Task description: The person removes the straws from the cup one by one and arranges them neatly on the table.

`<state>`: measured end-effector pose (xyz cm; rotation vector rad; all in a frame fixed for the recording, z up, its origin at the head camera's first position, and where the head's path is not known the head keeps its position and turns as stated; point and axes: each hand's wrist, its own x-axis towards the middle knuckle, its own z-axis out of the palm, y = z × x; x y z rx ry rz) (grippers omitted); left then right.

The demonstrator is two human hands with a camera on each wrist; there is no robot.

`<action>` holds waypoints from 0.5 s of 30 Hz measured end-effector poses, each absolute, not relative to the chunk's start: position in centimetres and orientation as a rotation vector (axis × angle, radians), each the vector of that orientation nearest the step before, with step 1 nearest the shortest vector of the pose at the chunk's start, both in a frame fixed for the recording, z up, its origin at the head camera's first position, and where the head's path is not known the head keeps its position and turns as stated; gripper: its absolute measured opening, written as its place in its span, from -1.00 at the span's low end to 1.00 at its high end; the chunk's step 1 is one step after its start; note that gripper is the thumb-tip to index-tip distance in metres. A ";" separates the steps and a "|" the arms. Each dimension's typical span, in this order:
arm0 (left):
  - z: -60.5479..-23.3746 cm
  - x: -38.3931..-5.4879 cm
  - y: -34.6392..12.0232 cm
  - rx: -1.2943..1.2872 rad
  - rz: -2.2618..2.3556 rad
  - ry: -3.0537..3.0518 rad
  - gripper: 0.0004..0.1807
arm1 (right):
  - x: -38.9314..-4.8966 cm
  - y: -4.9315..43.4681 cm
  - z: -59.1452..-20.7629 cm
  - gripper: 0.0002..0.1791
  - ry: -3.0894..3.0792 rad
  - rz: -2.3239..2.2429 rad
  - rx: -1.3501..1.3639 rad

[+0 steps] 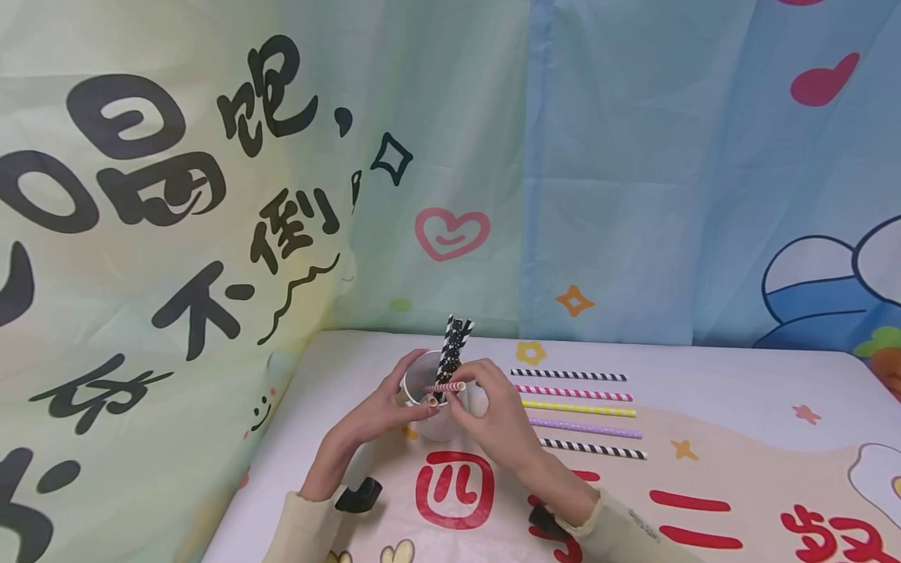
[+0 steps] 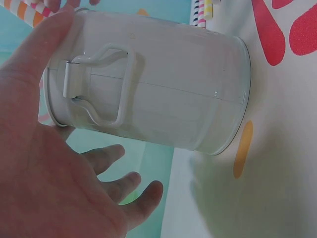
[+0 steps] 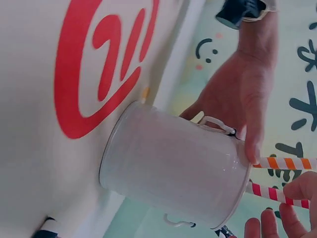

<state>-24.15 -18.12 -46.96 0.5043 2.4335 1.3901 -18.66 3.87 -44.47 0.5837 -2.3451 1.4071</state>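
Observation:
A white pail [image 1: 441, 426] with small side handles [image 2: 126, 91] stands upright on the table. My left hand [image 1: 376, 410] holds its rim, thumb on the near edge, the other fingers spread along the far side. My right hand [image 1: 496, 418] pinches a red-and-white striped straw [image 3: 267, 192] between thumb and fingers, right over the pail's mouth. Beside it, an orange-and-white striped straw [image 3: 285, 163] sticks out of the pail near my left thumb. Several black-and-white patterned straws [image 1: 454, 348] lean together in the pail, their tops rising above the rim.
To the right of the pail lies a row of separate straws: black striped [image 1: 568, 375], pink striped [image 1: 573, 393], yellow [image 1: 580, 409], purple [image 1: 586, 428] and another black striped [image 1: 594, 449]. The printed tablecloth [image 1: 746, 399] meets hanging printed curtains [image 1: 612, 195] at the back and left.

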 end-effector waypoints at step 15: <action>-46.8 -23.9 -18.0 0.436 1.391 2.431 0.02 | -18.5 6.0 -43.6 -0.77 -2.268 1.768 0.346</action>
